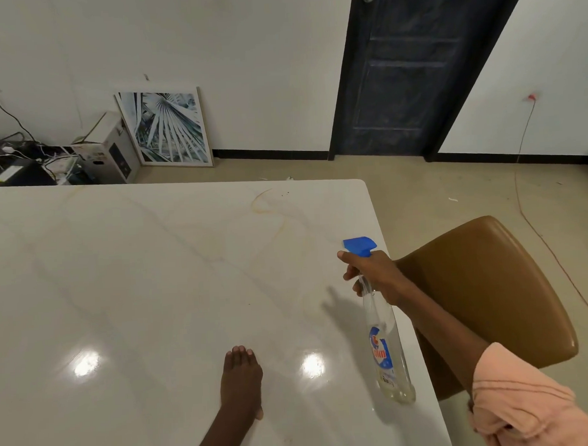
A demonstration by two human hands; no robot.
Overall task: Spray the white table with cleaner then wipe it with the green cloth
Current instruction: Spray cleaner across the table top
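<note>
The white marble-look table [147, 279] fills the lower left, with a yellowish ring stain near its far right corner. My right hand [372, 273] grips the neck of a clear spray bottle [389, 346] with a blue trigger head, held above the table's right edge, nozzle pointing left over the tabletop. My left hand [240, 382] rests flat on the table near the front, fingers straight. No green cloth is in view.
A brown padded chair [491, 291] stands against the table's right side. Beyond the table are a framed palm-leaf picture [165, 127] leaning on the wall, a white box [109, 150] with tangled cables, and a dark door [413, 66].
</note>
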